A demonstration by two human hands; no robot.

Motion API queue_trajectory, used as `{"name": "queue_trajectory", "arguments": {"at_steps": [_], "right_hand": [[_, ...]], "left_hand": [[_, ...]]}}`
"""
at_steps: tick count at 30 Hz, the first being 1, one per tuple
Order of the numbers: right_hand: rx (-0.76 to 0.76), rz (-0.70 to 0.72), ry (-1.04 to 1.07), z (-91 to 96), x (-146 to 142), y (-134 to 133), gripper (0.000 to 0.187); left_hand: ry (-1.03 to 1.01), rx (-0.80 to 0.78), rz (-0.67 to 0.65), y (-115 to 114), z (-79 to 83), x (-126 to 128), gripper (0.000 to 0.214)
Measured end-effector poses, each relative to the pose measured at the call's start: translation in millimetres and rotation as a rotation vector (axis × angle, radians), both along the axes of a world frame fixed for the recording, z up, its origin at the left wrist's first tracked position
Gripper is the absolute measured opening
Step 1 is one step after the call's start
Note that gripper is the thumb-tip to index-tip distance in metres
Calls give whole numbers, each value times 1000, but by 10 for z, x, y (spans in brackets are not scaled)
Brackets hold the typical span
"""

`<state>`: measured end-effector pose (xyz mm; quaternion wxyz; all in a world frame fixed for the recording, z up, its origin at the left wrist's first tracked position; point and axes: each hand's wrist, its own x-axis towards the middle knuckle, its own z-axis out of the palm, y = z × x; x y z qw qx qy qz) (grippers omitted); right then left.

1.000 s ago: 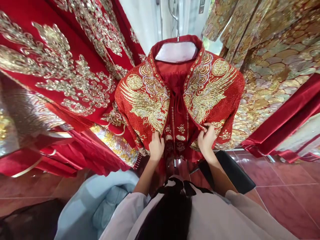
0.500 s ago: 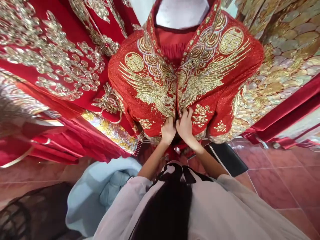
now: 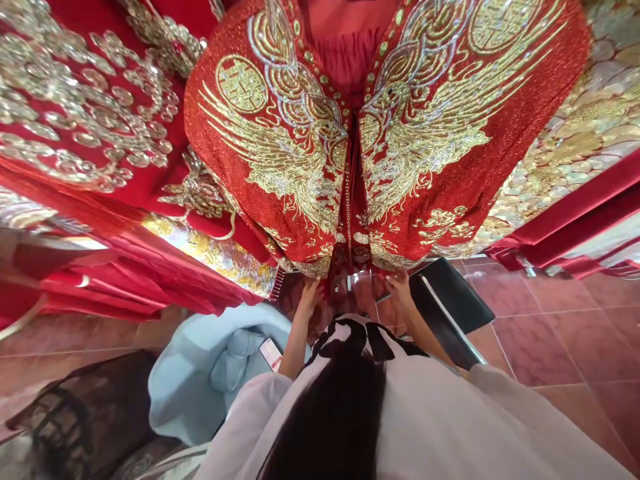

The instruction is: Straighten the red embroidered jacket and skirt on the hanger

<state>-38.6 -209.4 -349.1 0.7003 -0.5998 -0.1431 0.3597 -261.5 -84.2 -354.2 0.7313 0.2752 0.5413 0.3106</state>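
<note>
Jacket: the red jacket (image 3: pixel 385 153) is seen upright in the middle of the scene, facing the body; its collar is cut off at the far edge, so what it hangs from cannot be told.
Front edges: a narrow gap is left between them, and a dark red underlayer (image 3: pixel 354 180) is shown through it.
Left hand: the left hand (image 3: pixel 312 292) is placed at the hem, left of the gap, with fingers partly curled; whether cloth is pinched cannot be told.
Right hand: the right hand (image 3: pixel 400 288) is placed at the hem, right of the gap, likewise half closed; a firm hold cannot be confirmed.
Hem: it is probably best handled by both corners at once, with an even, light downward pull, so that neither front is dragged lower.
Embroidery: gold thread is better left unrubbed; a snag could be caused by nails.
Left side: a crystal-trimmed red dress (image 3: pixel 175 127) is seen beside the jacket; sleeve and beads should be kept from catching.
Right side: a gold gown (image 3: pixel 575 147) is partly covered by the jacket.
Near left: a phone (image 3: pixel 271 353) is seen at a pale blue chair (image 3: pixel 183 373).
Near right: a black seat-like object (image 3: pixel 463 293) is seen above the tiles (image 3: pixel 550 340).
</note>
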Motion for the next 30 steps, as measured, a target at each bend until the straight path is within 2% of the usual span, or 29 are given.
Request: {"name": "queue_trajectory", "arguments": {"at_steps": [3,5,8,14,18,21,25,30], "right_hand": [[64,10,122,35,195,-43,36],[80,45,182,71,197,-35,39],[65,78,243,99,49,-1,42],[9,66,263,155,-257,63,34],[-9,88,238,307,-373,81,29],[-18,136,222,449,-450,96,32],[-10,137,203,594,-531,134,37],[11,86,234,671,-601,184,38]], "left_hand": [[-105,-45,63,29,27,-15,23],[-169,-56,77,34,90,34,23],[-231,-64,67,-2,178,131,26],[-262,-29,46,-154,268,292,26],[-262,9,26,-298,319,391,21],[-268,42,38,-413,368,478,21],[-284,104,73,-529,476,583,33],[-335,158,62,-607,625,642,48]]}}
